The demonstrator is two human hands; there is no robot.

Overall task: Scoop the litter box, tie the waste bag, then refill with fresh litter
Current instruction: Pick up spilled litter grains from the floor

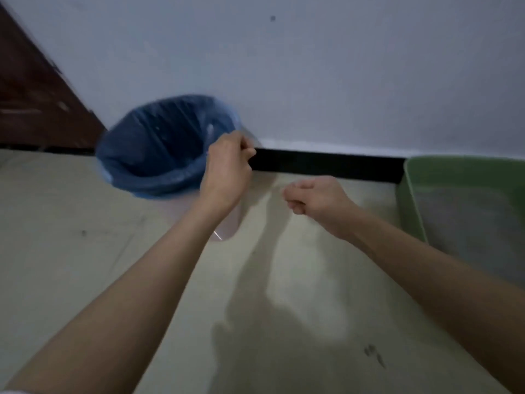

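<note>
A white waste bin (227, 223) lined with a blue plastic bag (159, 149) stands on the floor against the wall, blurred by motion. My left hand (227, 169) pinches the bag's rim at the bin's right edge. My right hand (315, 199) hovers to the right of the bin with its fingers curled and nothing visible in them. A green litter box (412, 200) holding grey litter (471, 223) sits at the right edge of the view, partly cut off.
A white wall with a black baseboard (326, 166) runs behind the bin and box. A dark red-brown door (34, 103) is at the far left. Pale tiled floor (284, 308) spreads in front of me.
</note>
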